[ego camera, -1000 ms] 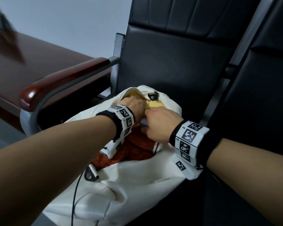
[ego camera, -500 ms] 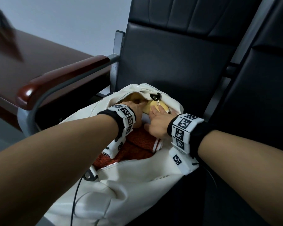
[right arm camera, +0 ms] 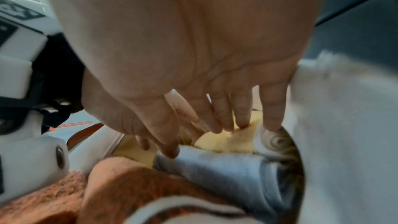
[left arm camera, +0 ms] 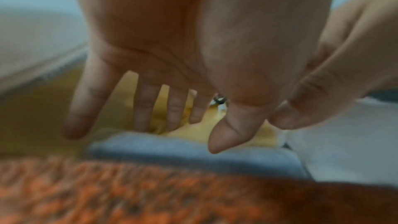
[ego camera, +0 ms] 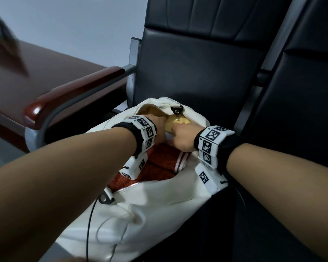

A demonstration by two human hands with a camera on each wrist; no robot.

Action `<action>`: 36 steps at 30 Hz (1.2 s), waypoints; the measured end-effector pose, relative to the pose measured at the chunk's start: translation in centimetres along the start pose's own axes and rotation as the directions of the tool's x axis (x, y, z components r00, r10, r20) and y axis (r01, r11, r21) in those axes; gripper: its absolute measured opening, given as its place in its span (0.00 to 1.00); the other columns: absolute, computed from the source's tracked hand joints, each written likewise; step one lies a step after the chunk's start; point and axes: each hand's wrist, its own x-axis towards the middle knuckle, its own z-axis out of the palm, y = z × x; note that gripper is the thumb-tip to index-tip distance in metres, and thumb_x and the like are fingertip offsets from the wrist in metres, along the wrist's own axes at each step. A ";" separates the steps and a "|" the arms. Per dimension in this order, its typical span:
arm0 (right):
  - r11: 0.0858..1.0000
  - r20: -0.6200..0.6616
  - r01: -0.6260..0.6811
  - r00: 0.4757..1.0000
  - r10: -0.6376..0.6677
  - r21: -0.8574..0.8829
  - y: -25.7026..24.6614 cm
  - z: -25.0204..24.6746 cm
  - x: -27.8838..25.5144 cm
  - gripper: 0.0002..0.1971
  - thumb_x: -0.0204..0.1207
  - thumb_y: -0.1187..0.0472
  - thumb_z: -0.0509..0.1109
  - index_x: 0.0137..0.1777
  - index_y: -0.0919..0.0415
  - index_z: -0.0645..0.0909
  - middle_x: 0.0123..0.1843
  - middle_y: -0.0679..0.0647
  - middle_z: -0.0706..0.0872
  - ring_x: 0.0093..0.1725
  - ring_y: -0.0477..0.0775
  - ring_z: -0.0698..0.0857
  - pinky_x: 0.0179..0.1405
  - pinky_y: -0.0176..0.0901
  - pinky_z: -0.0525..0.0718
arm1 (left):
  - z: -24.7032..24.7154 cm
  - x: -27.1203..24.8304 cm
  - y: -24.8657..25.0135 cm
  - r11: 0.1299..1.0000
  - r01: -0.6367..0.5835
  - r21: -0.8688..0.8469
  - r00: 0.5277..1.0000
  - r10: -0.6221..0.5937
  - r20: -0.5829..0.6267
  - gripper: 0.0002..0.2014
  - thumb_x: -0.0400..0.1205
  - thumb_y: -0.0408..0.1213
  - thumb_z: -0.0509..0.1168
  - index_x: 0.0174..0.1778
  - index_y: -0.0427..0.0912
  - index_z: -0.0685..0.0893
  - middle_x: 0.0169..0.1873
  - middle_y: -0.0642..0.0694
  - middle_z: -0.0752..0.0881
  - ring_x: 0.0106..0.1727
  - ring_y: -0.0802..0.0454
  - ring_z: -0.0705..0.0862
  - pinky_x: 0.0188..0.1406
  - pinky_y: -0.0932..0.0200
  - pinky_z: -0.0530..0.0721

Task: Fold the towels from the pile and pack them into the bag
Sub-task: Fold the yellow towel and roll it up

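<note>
Fingers (left arm camera: 144,108) of the left hand (ego camera: 159,127) are spread straight and pressed on the yellow towel (ego camera: 178,122) inside the white bag (ego camera: 159,201). The right hand (ego camera: 184,137) is also flat, its grip clamped on nothing, fingertips (right arm camera: 242,122) pushed into the same towel. A grey towel (right arm camera: 215,168) and an orange towel (ego camera: 159,159) are packed beside it. The bag is laid on a black chair (ego camera: 197,72)

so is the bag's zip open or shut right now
Open: the white bag gapes, with orange towel and yellow towel showing inside, both hands reaching in.
</note>
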 end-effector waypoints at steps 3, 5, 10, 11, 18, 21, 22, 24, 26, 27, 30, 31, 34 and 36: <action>0.999 -0.112 0.012 0.994 -0.007 0.040 -0.1 -1.1 -1.6 0.16 0.85 0.48 0.65 0.63 0.59 0.82 0.61 0.57 0.86 0.57 0.58 0.83 0.48 0.43 0.72 | -0.9 -1.3 0.7 0.999 0.029 0.045 0.999 -0.027 -0.039 0.28 0.78 0.57 0.71 0.71 0.50 0.81 0.66 0.43 0.85 0.66 0.41 0.85 0.62 0.50 0.82; 0.999 -0.169 0.026 0.985 -0.019 0.041 -0.1 -1.8 -3.2 0.15 0.83 0.50 0.67 0.63 0.58 0.81 0.63 0.57 0.86 0.59 0.60 0.83 0.48 0.42 0.71 | -1.5 -2.2 1.5 0.996 0.025 0.091 0.998 -0.019 -0.064 0.24 0.79 0.55 0.70 0.68 0.48 0.83 0.63 0.42 0.87 0.65 0.41 0.85 0.64 0.47 0.83; 0.995 -0.211 -0.012 0.977 0.033 0.101 0.5 -3.2 -7.8 0.24 0.80 0.51 0.70 0.74 0.58 0.78 0.68 0.60 0.83 0.63 0.63 0.85 0.56 0.47 0.84 | -4.1 -6.0 4.1 0.982 -0.014 0.189 0.983 0.049 -0.179 0.22 0.80 0.58 0.63 0.67 0.53 0.81 0.62 0.48 0.85 0.64 0.41 0.85 0.61 0.46 0.82; 0.994 -0.230 -0.018 0.972 0.043 0.111 0.8 -3.4 -8.7 0.23 0.79 0.52 0.70 0.73 0.57 0.78 0.67 0.59 0.84 0.61 0.63 0.86 0.57 0.49 0.86 | -4.7 -6.8 4.8 0.983 -0.024 0.180 0.977 0.061 -0.204 0.24 0.78 0.61 0.63 0.67 0.56 0.80 0.62 0.50 0.84 0.62 0.42 0.85 0.61 0.47 0.83; 0.987 -0.321 -0.096 0.938 0.132 0.126 5.0 -3.0 -16.4 0.12 0.79 0.51 0.66 0.56 0.57 0.80 0.55 0.60 0.85 0.49 0.65 0.85 0.44 0.49 0.81 | -7.4 -11.5 12.5 0.978 -0.107 0.181 0.985 0.129 -0.113 0.13 0.78 0.54 0.64 0.49 0.51 0.83 0.52 0.48 0.90 0.53 0.42 0.89 0.48 0.51 0.82; 0.972 -0.344 -0.162 0.915 0.212 0.168 7.9 -1.6 -20.2 0.07 0.79 0.53 0.67 0.49 0.55 0.75 0.47 0.57 0.79 0.43 0.62 0.81 0.42 0.49 0.81 | -7.6 -13.0 17.4 0.970 -0.183 0.163 0.969 0.206 -0.136 0.11 0.81 0.50 0.66 0.54 0.49 0.85 0.47 0.44 0.86 0.52 0.38 0.88 0.44 0.50 0.81; 0.963 -0.346 -0.191 0.905 0.248 0.191 9.0 -0.9 -21.4 0.07 0.79 0.53 0.67 0.49 0.55 0.76 0.47 0.57 0.79 0.43 0.62 0.81 0.42 0.50 0.82 | -7.3 -13.5 19.2 0.964 -0.216 0.154 0.961 0.238 -0.140 0.11 0.82 0.50 0.67 0.53 0.48 0.84 0.43 0.45 0.83 0.49 0.38 0.87 0.44 0.50 0.81; 0.937 -0.336 -0.251 0.884 0.324 0.245 11.3 0.7 -23.7 0.10 0.78 0.53 0.69 0.54 0.57 0.78 0.49 0.57 0.79 0.45 0.61 0.81 0.44 0.51 0.83 | -6.4 -14.3 22.9 0.953 -0.259 0.154 0.949 0.281 -0.143 0.09 0.82 0.50 0.67 0.48 0.49 0.80 0.37 0.47 0.77 0.42 0.41 0.82 0.42 0.50 0.80; 0.901 -0.309 -0.315 0.861 0.403 0.298 13.7 2.5 -26.0 0.13 0.78 0.53 0.70 0.59 0.57 0.79 0.52 0.57 0.79 0.46 0.61 0.79 0.44 0.51 0.81 | -5.2 -14.7 26.6 0.939 -0.298 0.169 0.936 0.322 -0.142 0.09 0.83 0.49 0.67 0.45 0.49 0.76 0.34 0.48 0.73 0.41 0.43 0.80 0.40 0.50 0.80; 0.879 -0.296 -0.346 0.846 0.443 0.327 15.0 3.4 -26.9 0.13 0.78 0.53 0.70 0.59 0.57 0.79 0.53 0.57 0.79 0.46 0.61 0.79 0.44 0.51 0.81 | -4.7 -14.8 28.5 0.930 -0.323 0.178 0.929 0.348 -0.130 0.09 0.83 0.48 0.67 0.45 0.48 0.76 0.33 0.48 0.73 0.41 0.43 0.80 0.40 0.50 0.80; 0.789 -0.244 -0.406 0.797 0.552 0.460 18.0 6.3 -29.5 0.10 0.78 0.55 0.70 0.54 0.58 0.77 0.52 0.59 0.82 0.43 0.59 0.80 0.41 0.49 0.80 | -2.8 -15.1 33.5 0.893 -0.409 0.186 0.898 0.430 -0.090 0.08 0.83 0.46 0.68 0.47 0.48 0.77 0.34 0.48 0.74 0.41 0.42 0.81 0.39 0.49 0.82; 0.752 -0.224 -0.422 0.778 0.587 0.507 18.8 7.0 -30.1 0.09 0.79 0.55 0.70 0.53 0.59 0.76 0.49 0.58 0.80 0.40 0.57 0.79 0.38 0.47 0.78 | -2.5 -15.2 34.9 0.880 -0.431 0.198 0.889 0.452 -0.074 0.07 0.82 0.44 0.69 0.49 0.47 0.78 0.35 0.47 0.74 0.42 0.42 0.82 0.39 0.49 0.82; 0.663 -0.183 -0.436 0.736 0.651 0.608 20.1 8.5 -31.0 0.09 0.80 0.57 0.69 0.51 0.60 0.73 0.43 0.56 0.75 0.33 0.54 0.75 0.28 0.44 0.71 | -2.0 -15.4 37.4 0.851 -0.468 0.236 0.871 0.490 -0.038 0.10 0.82 0.39 0.70 0.58 0.42 0.82 0.40 0.44 0.77 0.42 0.40 0.82 0.39 0.48 0.82; 0.656 -0.194 -0.425 0.728 0.657 0.624 20.2 8.7 -30.7 0.08 0.81 0.58 0.68 0.51 0.62 0.74 0.44 0.57 0.75 0.33 0.54 0.75 0.28 0.44 0.70 | -2.1 -15.2 37.4 0.855 -0.452 0.257 0.877 0.479 -0.051 0.12 0.82 0.38 0.68 0.61 0.43 0.84 0.43 0.43 0.78 0.43 0.40 0.81 0.39 0.48 0.81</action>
